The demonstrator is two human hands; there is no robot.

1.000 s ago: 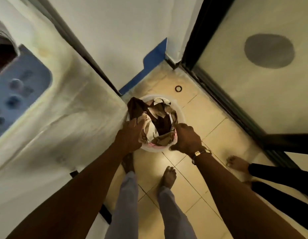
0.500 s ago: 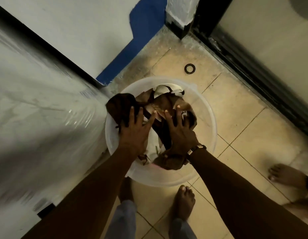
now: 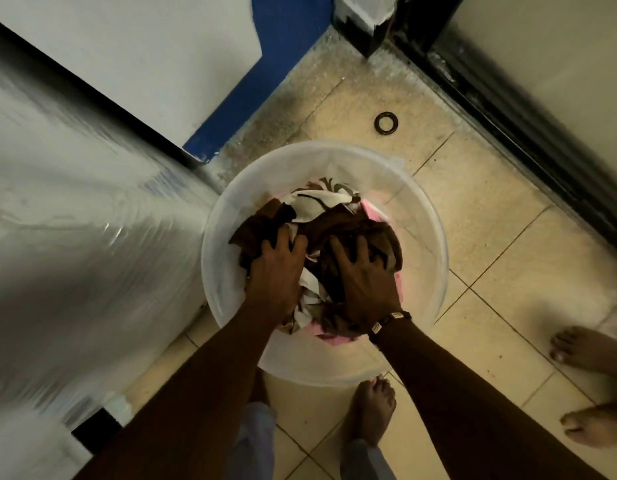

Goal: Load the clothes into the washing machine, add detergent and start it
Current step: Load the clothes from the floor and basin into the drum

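Note:
A clear plastic basin [image 3: 419,209] stands on the tiled floor in front of my feet. It holds a heap of brown, white and pink clothes [image 3: 338,211]. My left hand [image 3: 277,268] presses into the left side of the heap, fingers curled into brown cloth. My right hand [image 3: 364,277], with a bracelet at the wrist, grips the brown cloth on the right side. The washing machine's white side [image 3: 75,237] fills the left of the view, blurred; its top and opening are out of view.
A small black ring [image 3: 386,123] lies on the floor beyond the basin. A black door frame [image 3: 528,109] runs along the right. Another person's bare feet [image 3: 591,382] stand at the lower right. A white wall with blue skirting [image 3: 262,74] is behind.
The view has dropped closer to the basin. Both hands went from the basin's near rim down into the clothes and now curl into the heap.

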